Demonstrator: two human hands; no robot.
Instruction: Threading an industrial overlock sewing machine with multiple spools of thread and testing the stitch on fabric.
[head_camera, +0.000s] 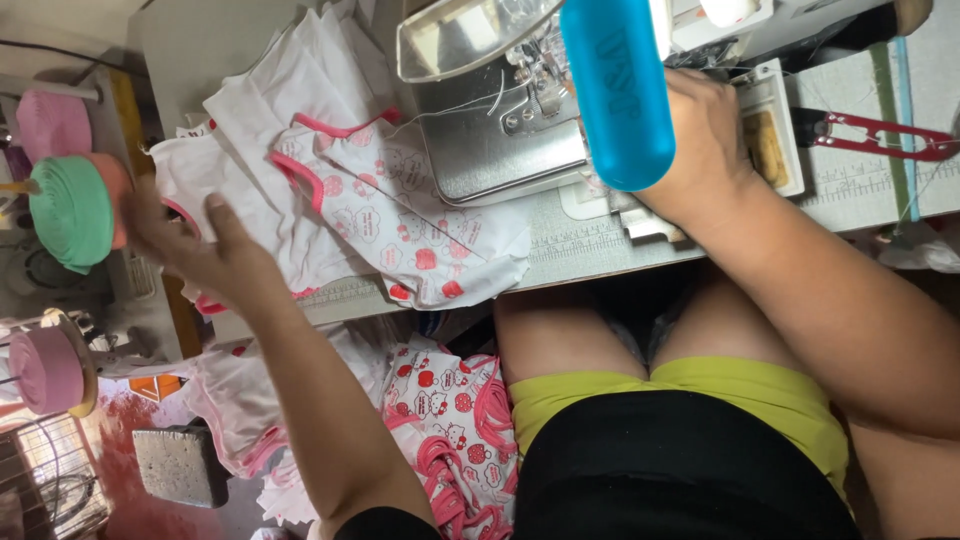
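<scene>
Grey worktop (600, 245) carries a sewing machine (500, 110) with a blue bottle (618, 90) before it; white printed fabric pieces (400, 215) with pink binding lie spread left of the machine, more heaped below beside the knees. Left hand (200, 245) rests spread, fingers apart, on the far edge of the stack near the green tape roll (72, 212); right hand (705, 140) lies by the machine's bed, its grip hidden, so I cannot tell. Lifting one layer cleanly probably calls for pinching only the top piece's edge; red snips (880, 135) lie right.
</scene>
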